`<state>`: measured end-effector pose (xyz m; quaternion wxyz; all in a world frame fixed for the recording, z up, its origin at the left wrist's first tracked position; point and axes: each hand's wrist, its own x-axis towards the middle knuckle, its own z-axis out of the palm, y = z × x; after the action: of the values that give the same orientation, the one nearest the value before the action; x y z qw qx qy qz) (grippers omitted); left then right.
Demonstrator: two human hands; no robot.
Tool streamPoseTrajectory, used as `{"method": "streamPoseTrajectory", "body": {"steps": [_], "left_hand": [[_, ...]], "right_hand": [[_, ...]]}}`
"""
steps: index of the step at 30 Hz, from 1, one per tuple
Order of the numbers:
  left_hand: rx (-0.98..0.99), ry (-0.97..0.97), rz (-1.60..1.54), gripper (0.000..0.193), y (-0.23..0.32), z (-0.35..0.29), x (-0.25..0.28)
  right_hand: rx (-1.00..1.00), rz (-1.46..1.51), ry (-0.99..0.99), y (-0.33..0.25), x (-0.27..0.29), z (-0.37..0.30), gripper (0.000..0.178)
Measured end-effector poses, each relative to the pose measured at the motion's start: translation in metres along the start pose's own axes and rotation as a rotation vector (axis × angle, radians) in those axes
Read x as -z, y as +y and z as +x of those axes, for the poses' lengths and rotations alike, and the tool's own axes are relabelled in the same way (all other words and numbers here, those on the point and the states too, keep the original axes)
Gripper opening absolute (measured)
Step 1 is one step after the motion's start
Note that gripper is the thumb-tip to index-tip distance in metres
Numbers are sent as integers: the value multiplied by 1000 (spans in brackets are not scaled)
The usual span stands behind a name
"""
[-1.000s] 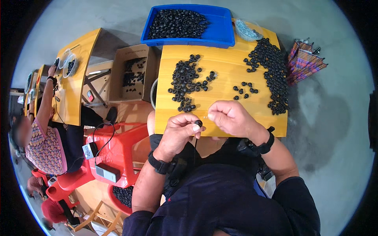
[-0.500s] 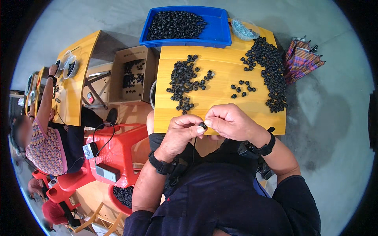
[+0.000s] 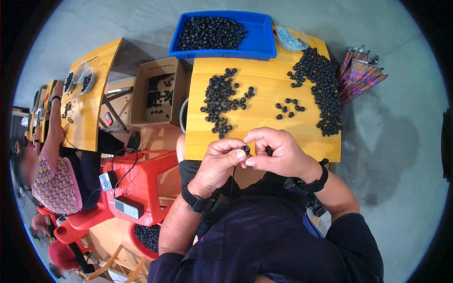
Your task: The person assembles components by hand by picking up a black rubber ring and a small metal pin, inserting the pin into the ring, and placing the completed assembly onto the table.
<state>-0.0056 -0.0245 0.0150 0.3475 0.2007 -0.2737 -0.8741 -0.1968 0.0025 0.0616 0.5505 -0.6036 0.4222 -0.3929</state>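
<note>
Near the table's front edge, my left hand point(image 3: 220, 162) pinches a small black ring-shaped part point(image 3: 245, 149) between thumb and fingers, its hole facing up. My right hand point(image 3: 285, 153) is close beside it, with index finger and thumb apart at the tips. A second black part point(image 3: 269, 151) is tucked in the right hand's curled fingers. Beyond the hands, on the yellow table point(image 3: 262, 85), lie a loose heap of black parts point(image 3: 218, 96) at left, a small group point(image 3: 291, 108) nearer the middle and a long heap point(image 3: 325, 89) along the right edge.
At the table's far end stand a blue tray point(image 3: 261, 40), partly filled with black parts, and a clear tub point(image 3: 291, 41) of pale blue pieces. A plaid umbrella point(image 3: 361, 75) is at right. Leftward are a cardboard box point(image 3: 138, 101), red stool point(image 3: 141, 184) and another person point(image 3: 56, 181).
My right fingertips have parted from the black part in my left hand and moved slightly right. The part's hole now shows, as does a second part in my right hand.
</note>
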Motion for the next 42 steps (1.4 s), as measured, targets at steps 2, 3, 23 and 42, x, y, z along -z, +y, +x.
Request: {"method": "streamPoseTrajectory", "body": {"steps": [2, 3, 23, 42], "left_hand": [[-4, -7, -4, 17, 0, 0, -2], [1, -15, -17, 17, 1, 0, -4], [87, -96, 173, 14, 18, 0, 5], [-26, 2, 230, 16, 12, -9, 1]], "right_hand": [[59, -72, 17, 2, -2, 0, 23], [59, -73, 19, 2, -2, 0, 23], [-331, 300, -24, 9, 20, 5, 20], [-310, 766, 258, 27, 15, -12, 22]]}}
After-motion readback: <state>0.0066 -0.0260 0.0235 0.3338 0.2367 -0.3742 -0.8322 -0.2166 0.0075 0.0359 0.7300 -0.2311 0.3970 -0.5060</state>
